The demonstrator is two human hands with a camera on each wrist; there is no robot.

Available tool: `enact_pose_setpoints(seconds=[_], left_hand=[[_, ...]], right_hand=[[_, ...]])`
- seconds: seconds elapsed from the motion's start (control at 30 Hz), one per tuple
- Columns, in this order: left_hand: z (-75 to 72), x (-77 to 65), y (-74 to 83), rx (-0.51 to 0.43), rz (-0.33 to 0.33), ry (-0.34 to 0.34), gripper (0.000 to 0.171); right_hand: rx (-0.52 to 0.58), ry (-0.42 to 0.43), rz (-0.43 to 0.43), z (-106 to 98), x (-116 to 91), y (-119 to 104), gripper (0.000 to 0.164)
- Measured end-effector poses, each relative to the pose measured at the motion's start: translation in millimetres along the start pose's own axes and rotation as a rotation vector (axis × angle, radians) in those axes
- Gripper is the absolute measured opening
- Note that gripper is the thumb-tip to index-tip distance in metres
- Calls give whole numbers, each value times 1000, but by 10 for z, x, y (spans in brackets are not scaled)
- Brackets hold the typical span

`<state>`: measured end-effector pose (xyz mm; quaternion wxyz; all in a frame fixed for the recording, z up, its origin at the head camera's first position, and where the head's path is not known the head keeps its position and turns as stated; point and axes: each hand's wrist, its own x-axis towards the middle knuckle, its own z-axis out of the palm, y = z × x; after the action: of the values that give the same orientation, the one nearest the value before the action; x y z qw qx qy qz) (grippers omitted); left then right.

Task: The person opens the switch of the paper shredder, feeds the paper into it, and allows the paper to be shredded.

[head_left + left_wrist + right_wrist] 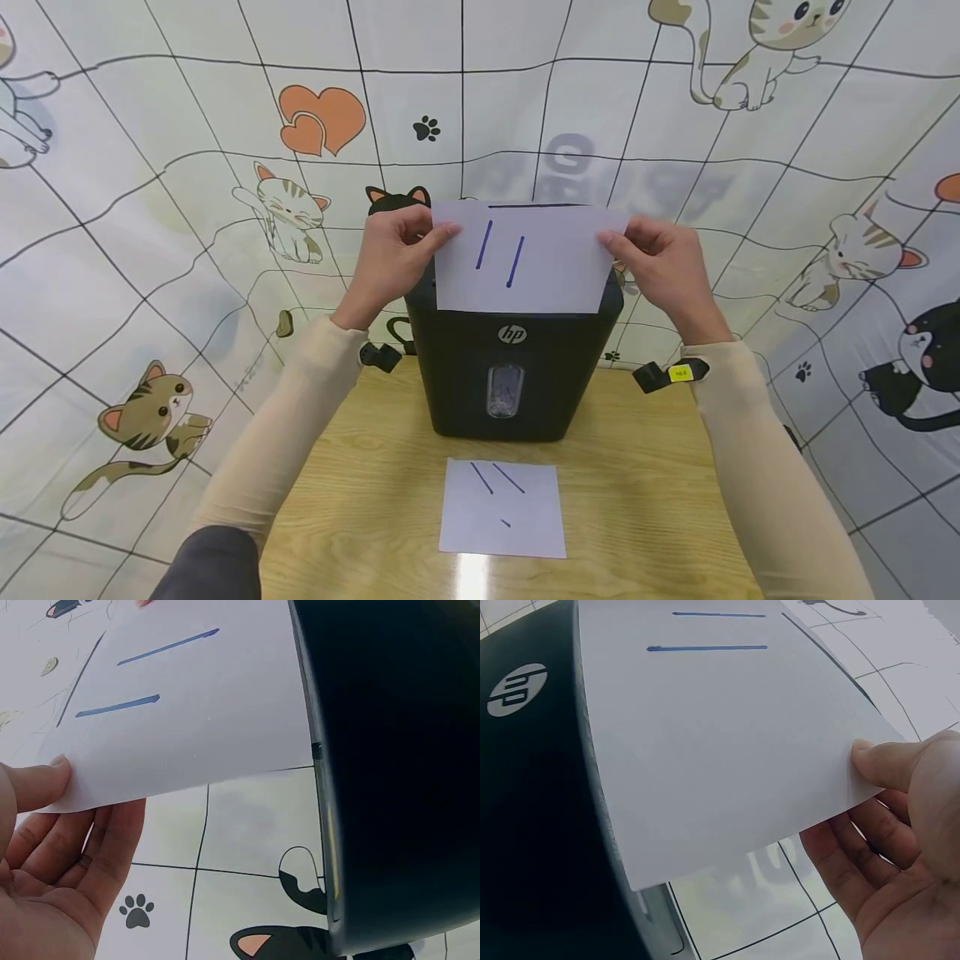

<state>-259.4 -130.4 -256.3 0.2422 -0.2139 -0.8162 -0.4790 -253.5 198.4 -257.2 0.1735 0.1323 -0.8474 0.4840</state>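
- One sheet is held up before the top of the box, two blue strokes on its face and one dark line along its upper edge. Whether its lower edge touches the box, I can't tell from here.
- Two hands hold it by opposite sides near the upper corners: the left hand and the right hand each pinch it, thumb in front, fingers behind.
- I'd worry about that lower edge: no hand supports it, so it could buckle or fold if pushed against the rim. One hand dipping below the other would skew the sheet; a hard pull outward could tear a corner or slip a pinch.
- One black box stands upright behind the sheet, with one HP badge and one window. The sheet hides part of the top, so fingers brought lower might meet an edge unseen.
- One loose sheet lies flat in front of the box, marked with two long strokes and one short one. A brushing sleeve could drag it.
- One table carries both box and loose sheet.
- Two wrist cameras, one per arm, hang below the hands; either could knock the box if the arms closed in.
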Motion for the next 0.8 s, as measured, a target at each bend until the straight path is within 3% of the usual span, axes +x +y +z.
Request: enact_pose_setpoints(seconds=[0.4,0.8], left_hand=[[-9,197,32,3,44,-8,24],[5,338,-11,55,-13,-27,25]], right_hand=[[19,35,-30,-11,167,1,39],[29,51,-20,27,318,53,42]])
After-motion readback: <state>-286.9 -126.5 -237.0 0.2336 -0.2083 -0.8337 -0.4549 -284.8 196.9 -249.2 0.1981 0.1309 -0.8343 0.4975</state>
